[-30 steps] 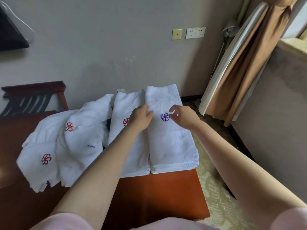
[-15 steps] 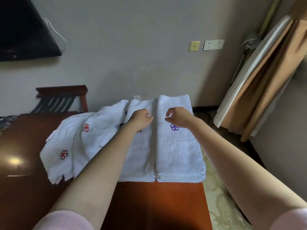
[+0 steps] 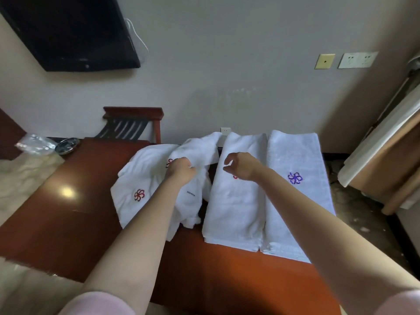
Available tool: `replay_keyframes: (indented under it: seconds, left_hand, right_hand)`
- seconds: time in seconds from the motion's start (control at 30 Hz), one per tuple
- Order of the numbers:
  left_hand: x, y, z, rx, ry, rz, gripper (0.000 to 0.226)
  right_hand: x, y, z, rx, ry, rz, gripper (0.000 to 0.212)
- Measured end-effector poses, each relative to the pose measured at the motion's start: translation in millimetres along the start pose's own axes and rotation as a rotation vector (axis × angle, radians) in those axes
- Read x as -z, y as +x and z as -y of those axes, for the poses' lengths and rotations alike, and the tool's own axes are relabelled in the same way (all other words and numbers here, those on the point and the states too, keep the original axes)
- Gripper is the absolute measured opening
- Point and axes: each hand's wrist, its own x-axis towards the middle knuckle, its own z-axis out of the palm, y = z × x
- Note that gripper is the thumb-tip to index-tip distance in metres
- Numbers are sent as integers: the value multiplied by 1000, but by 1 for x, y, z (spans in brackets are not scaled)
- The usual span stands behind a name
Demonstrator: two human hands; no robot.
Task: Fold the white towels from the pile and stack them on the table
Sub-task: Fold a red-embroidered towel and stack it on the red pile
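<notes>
Left hand (image 3: 180, 170) grips the crumpled towel pile (image 3: 147, 178) by the table's (image 3: 68, 223) far edge; right hand (image 3: 244, 167), loosely curled and holding nothing, hovers over two folded towels (image 3: 236, 212) at the right edge.

On the table (image 3: 68, 223), the loose pile (image 3: 145, 178) lies left of two folded towels, set side by side with long edges touching: the inner towel (image 3: 234, 212) next to the pile, the outer towel (image 3: 295, 201) at the table's right end. The left hand (image 3: 180, 170) grips the pile. The right hand (image 3: 243, 167) is over the inner towel, perhaps not touching it. A chair (image 3: 134, 123) stands behind the table, by the wall.
</notes>
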Motion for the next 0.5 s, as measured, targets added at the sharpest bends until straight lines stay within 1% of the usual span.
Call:
replay_keyframes:
  seconds: [0.03, 0.1, 0.13, 0.2, 0.27, 0.3, 0.4, 0.5]
  left_hand:
    - [3, 6, 15, 17, 16, 4, 12]
    - [5, 19, 42, 63, 9, -1, 40]
    - [6, 23, 54, 99, -8, 2, 50]
    - [4, 32, 72, 163, -55, 43, 63]
    - [-3, 38, 82, 157, -80, 115, 61]
    - [-8, 40, 84, 131, -62, 116, 57]
    - [-18, 47, 83, 56, 16, 27, 41]
    - [-15, 52, 76, -17, -80, -36, 36]
  right_hand:
    - [-4, 7, 7, -13, 5, -9, 25]
    - [-14, 19, 20, -33, -20, -18, 25]
    - [-19, 24, 26, -40, -46, -19, 25]
    - [-32, 31, 34, -66, -67, -20, 23]
    - [-44, 35, 40, -106, -55, -8, 22]
    - [-48, 36, 42, -125, -56, 0, 23]
    - [-57, 37, 45, -202, -24, 20, 24]
    - [-60, 39, 52, -261, 19, 29, 24]
